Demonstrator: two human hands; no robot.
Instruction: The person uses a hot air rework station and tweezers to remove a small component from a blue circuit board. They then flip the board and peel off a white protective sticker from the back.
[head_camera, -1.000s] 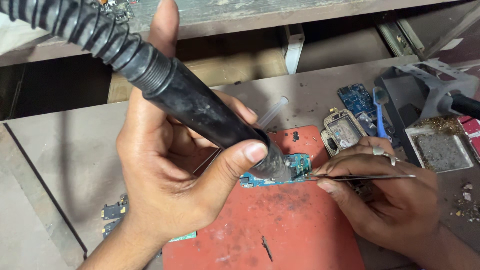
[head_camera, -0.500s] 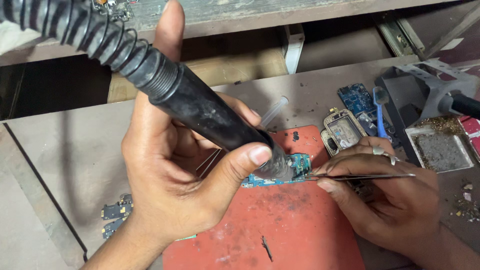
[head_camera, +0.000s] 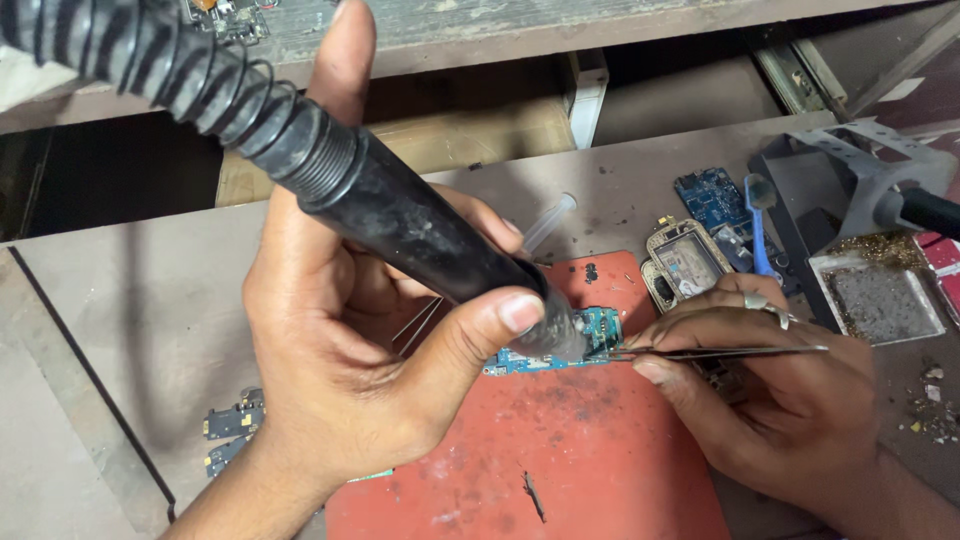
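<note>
Your left hand (head_camera: 350, 370) has its grip closed around the thick black hot-air wand with the ribbed hose (head_camera: 400, 225), angled down so its metal nozzle sits just over the small blue-green circuit board (head_camera: 600, 330) lying at the top of the worn red rubber mat (head_camera: 560, 440) on the desk (head_camera: 140, 300). Your right hand (head_camera: 780, 400), resting low on the mat's edge, pinches the slim steel tweezers (head_camera: 720, 352) shut, tips laid at the board beside the nozzle.

place: repair workshop | signs: worn workbench (head_camera: 150, 300), loose circuit boards (head_camera: 712, 198), solder-stained mat (head_camera: 560, 450)
</note>
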